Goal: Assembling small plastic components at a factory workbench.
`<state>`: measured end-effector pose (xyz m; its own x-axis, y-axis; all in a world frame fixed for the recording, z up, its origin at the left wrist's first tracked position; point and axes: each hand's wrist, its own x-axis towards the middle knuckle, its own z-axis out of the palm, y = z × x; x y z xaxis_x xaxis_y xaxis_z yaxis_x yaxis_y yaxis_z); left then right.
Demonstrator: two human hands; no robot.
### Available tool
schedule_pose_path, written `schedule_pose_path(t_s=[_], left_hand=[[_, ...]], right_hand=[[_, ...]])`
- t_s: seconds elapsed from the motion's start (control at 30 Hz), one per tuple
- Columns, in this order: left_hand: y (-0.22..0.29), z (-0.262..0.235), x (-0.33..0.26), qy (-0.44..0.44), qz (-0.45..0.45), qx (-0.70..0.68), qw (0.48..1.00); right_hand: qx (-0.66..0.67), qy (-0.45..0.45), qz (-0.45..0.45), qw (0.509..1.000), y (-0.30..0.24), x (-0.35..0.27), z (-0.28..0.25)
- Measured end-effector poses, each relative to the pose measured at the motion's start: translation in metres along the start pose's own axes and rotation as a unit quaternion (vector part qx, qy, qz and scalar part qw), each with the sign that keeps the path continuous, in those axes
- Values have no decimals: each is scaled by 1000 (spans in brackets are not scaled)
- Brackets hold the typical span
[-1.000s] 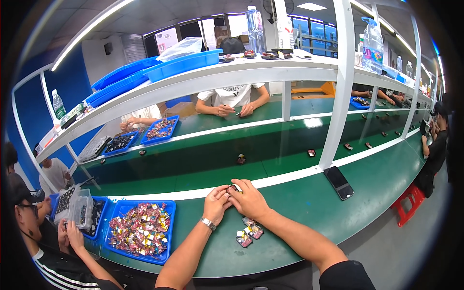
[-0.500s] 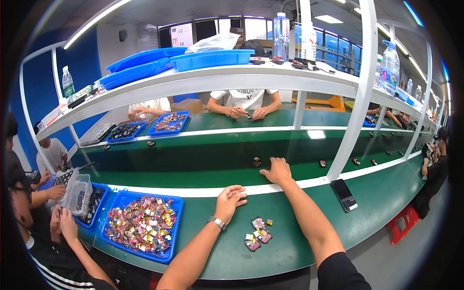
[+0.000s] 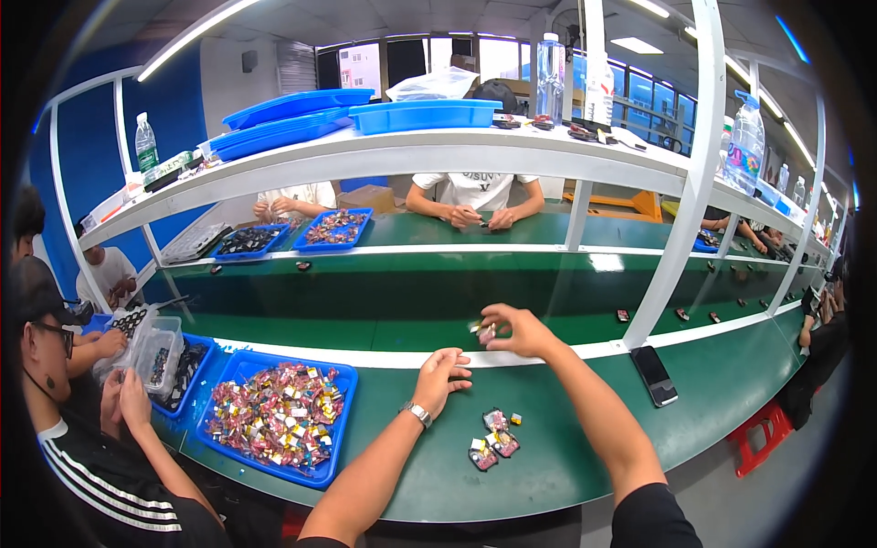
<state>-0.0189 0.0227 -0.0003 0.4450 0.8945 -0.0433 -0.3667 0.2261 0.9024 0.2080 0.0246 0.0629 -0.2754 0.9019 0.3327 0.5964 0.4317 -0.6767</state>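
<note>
Three modules (image 3: pixel 502 444) lay on the green bench (image 3: pixel 548 470); the right hand (image 3: pixel 524 332) grasped a fourth module (image 3: pixel 487 335); the fingers of the left hand (image 3: pixel 438 382) were half-curled, released.

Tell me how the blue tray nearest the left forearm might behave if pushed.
The blue tray would probably slide rather than tip, being broad and flat on the green bench. It may feel heavy, since small parts fill it, and loose ones could spill over its low rim.
</note>
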Motion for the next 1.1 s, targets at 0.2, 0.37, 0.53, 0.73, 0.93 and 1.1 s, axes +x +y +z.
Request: schedule_pose_path(t_s=[0.2,0.37,0.53,0.73,0.93,1.1], left_hand=[[9,-7,-1,-119,-58,12,991],[-5,6,0,-10,-5,28,1000],[2,10,-8,-62,-15,40,997],[9,9,-11,-158,-89,-28,983],[8,6,-8,-154,-73,46,984],[12,13,-14,-141,-76,-3,987]], right_hand=[[-12,-68,-55,996,-53,-44,18],[314,62,217,922,-15,-62,59],[159,156,194,955,-23,-62,69],[76,153,81,982,-38,-67,49],[-84,156,-60,982,-50,-72,45],[-122,83,-57,987,-48,-81,39]])
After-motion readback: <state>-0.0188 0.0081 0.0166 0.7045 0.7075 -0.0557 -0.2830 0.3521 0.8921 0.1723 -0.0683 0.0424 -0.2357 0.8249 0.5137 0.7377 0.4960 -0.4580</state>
